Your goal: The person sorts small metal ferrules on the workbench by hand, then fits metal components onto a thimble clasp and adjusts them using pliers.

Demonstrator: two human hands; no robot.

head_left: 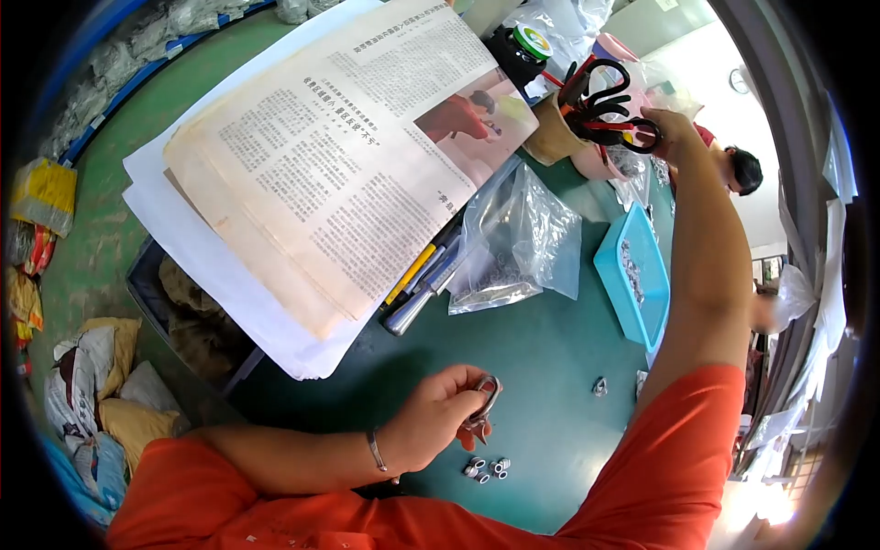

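Note:
Low in the middle, my left hand [446,414] is closed round a small ring-shaped metal part [482,403]. A few small metal fittings [486,469] lie on the green table [550,412] just below it. My right hand [671,133] reaches out at the upper right, beside black-handled scissors [609,105] that stand in a tan cup [553,131]. Its fingertips are near the scissor handles; whether they grip anything is too small to tell. Right of the middle stands a blue tray [619,284] with small parts in it.
Newspapers [302,174] on white sheets cover the upper left. A clear plastic bag [527,234] and pens [412,275] lie beside them. Another person [710,147] is at the far right. Sacks [128,403] lie on the left floor.

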